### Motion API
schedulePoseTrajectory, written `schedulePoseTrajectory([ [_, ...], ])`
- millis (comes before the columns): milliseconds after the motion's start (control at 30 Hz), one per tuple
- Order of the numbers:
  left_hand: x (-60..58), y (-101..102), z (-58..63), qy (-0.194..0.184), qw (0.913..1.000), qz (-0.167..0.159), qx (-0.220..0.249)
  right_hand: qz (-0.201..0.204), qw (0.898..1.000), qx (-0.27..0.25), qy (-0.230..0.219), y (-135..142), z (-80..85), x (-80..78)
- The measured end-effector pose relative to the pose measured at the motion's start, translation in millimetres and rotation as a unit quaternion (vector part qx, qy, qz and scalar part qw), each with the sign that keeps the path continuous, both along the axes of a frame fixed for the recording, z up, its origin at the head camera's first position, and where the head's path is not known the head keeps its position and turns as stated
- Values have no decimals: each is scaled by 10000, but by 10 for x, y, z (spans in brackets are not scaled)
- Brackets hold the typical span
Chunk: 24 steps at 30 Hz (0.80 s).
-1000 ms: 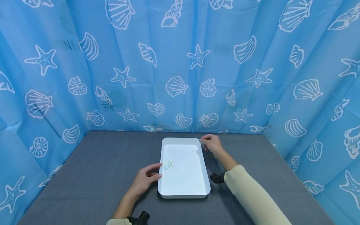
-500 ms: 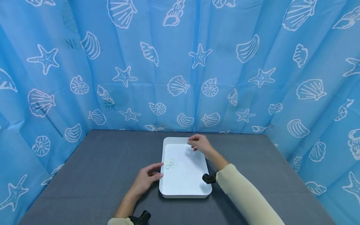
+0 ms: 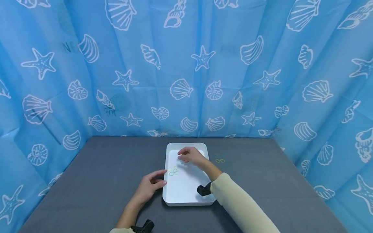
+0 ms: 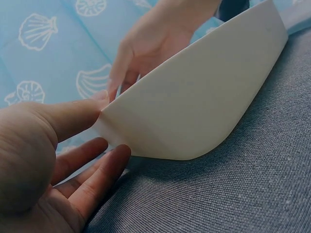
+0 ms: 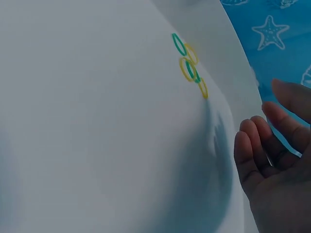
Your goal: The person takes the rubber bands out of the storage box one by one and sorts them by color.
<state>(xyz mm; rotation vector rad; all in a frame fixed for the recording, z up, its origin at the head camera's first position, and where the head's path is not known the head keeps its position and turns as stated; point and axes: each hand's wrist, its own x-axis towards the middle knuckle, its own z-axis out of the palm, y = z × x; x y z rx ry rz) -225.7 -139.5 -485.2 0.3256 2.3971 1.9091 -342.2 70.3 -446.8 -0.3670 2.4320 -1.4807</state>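
A white rectangular tray lies on the dark grey table. My left hand holds its left side, thumb at the rim and fingertips against the outer wall, as the left wrist view shows. Several thin green and yellow rubber bands lie together on the tray floor near the left wall. Above the tray my right hand hovers with bent fingers, thumb and index tips close together; I cannot tell whether a band is between them. In the left wrist view, the right hand shows behind the tray wall.
Several more rubber bands lie on the grey table to the right of the tray. A blue curtain with white shell and starfish prints hangs behind and at both sides.
My right hand has moved left from beside the tray's far right corner to above its inside, uncovering the bands on the table. The left hand stays on the tray's left side.
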Motion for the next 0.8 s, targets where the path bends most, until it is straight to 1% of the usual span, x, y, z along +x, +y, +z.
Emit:
schedulePoseTrajectory([
  [133, 20, -1, -6, 3, 10000, -18, 22, 356, 9993, 50, 89, -52, -71, 17],
  [300, 27, -10, -11, -94, 9999, 54, 40, 811, 9952, 489, 249, -91, -119, 31],
  [367, 26, -20, -15, -146, 9998, 103, 32, 934, 9929, 681, 270, -106, -123, 35],
  [567, 12, -30, -18, -183, 9997, 135, -31, 1050, 9892, 992, 259, -129, -101, 42],
  [800, 5, -4, -8, -150, 9999, 57, -28, 1198, 9830, 1303, 483, -142, -86, 70],
])
